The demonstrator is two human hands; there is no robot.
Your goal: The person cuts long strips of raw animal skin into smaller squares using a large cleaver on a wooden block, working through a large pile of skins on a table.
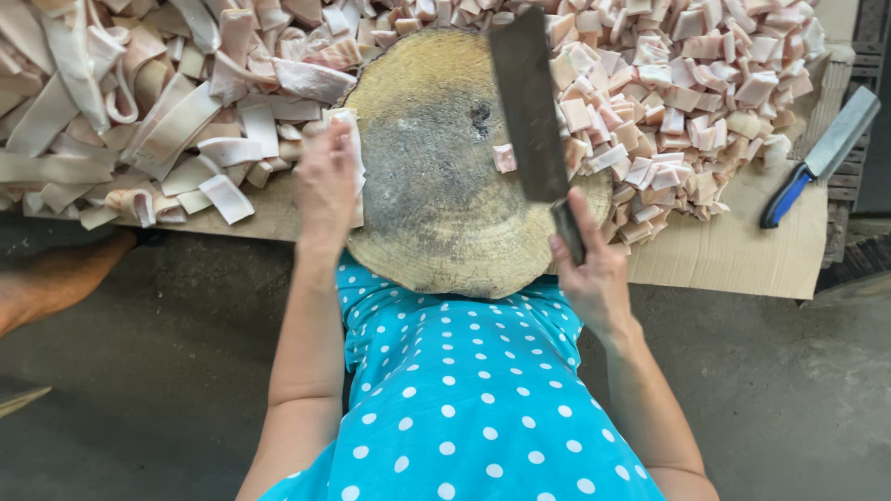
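Note:
A round wooden chopping block lies in front of me. My right hand grips the handle of a large cleaver, whose blade is raised over the block's right side. My left hand rests at the block's left edge on a long pale strip of pork fat. A single cut pink piece lies on the block beside the blade.
Long uncut strips of fat are piled at the left, small cut cubes at the right, all on cardboard. A second cleaver with a blue handle lies at the far right. Another person's limb shows at the left.

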